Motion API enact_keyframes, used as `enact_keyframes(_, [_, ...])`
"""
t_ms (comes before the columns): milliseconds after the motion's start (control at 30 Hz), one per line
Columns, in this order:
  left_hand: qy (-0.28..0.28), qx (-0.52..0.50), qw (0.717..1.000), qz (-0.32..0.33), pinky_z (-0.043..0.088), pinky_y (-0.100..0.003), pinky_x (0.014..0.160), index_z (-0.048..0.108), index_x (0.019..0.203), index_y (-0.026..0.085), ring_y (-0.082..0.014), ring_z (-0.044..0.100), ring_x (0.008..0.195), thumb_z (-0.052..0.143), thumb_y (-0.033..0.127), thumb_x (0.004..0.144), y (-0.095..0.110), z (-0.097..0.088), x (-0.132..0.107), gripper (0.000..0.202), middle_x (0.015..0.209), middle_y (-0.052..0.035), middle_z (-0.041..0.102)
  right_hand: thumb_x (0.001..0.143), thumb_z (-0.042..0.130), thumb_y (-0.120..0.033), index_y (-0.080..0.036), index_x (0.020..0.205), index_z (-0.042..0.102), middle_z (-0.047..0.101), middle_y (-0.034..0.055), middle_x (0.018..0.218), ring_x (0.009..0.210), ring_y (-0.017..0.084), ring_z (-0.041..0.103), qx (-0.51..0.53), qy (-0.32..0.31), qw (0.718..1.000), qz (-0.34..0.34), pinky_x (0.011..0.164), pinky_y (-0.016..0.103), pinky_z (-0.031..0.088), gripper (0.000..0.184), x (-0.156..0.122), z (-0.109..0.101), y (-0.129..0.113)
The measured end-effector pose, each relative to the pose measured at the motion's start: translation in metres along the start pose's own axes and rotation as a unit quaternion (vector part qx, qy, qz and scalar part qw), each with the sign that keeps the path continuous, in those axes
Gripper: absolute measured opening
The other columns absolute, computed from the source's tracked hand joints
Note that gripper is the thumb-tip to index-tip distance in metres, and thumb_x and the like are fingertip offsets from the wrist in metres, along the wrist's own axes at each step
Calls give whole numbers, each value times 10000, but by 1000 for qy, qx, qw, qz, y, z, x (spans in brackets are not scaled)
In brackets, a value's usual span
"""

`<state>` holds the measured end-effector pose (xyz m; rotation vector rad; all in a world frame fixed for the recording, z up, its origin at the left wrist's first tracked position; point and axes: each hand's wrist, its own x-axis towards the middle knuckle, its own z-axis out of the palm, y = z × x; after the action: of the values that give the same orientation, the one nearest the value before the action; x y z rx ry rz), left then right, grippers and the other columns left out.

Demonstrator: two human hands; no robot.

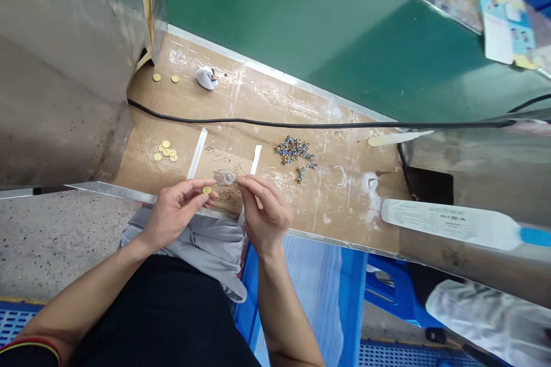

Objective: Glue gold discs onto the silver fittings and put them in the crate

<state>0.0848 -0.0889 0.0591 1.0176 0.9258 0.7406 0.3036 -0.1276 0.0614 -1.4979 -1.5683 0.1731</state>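
Note:
My left hand (178, 215) pinches a small gold disc (206, 190) between thumb and fingertips, above the cardboard work surface (275, 195). My right hand (264, 209) sits just to its right, fingertips closed on a tiny piece too small to make out. A clear plastic dish (225, 178) lies right beside those fingertips. Several more gold discs (165, 151) form a small pile to the left. A cluster of blue-and-gold beaded charms (294, 149) lies to the right of my hands.
A black cable (275, 124) crosses the cardboard, with a white crumpled item (205, 77) and two gold discs beyond it. A wooden stick (398, 137) and a white bottle (447, 222) lie at right. A grey cloth (206, 252) covers my lap, above a blue stool.

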Motion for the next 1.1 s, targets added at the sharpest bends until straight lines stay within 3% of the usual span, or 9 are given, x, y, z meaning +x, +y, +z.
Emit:
enact_keyframes(200, [0, -3, 1000, 5, 707, -293, 977, 815, 1425, 217, -194, 856, 1023, 788, 378, 1092, 1, 1, -1, 370, 1161, -81, 898, 1050, 752, -51, -294, 1246, 845, 872, 55, 1146, 1050, 216, 842, -8, -1, 1000, -26, 953, 377, 691, 326, 1, -1, 0])
enact_keyframes(833, [4, 7, 1000, 3, 724, -321, 963, 821, 1404, 183, -211, 867, 1000, 781, 382, 1084, 1, 2, 0, 379, 1145, -104, 901, 1053, 772, -94, -297, 1191, 855, 885, 36, 1140, 1059, 215, 861, 6, -4, 1000, 15, 960, 369, 717, 260, 2, -1, 0])
enact_keyframes(1100, [0, 2, 1000, 1, 707, -264, 956, 824, 1414, 223, -183, 862, 1014, 778, 370, 1097, 2, 1, -1, 353, 1145, -76, 903, 1071, 754, -119, -280, 1178, 850, 881, 47, 1094, 1021, 220, 860, -39, 25, 999, -7, 914, 371, 722, 217, 6, -1, -3])
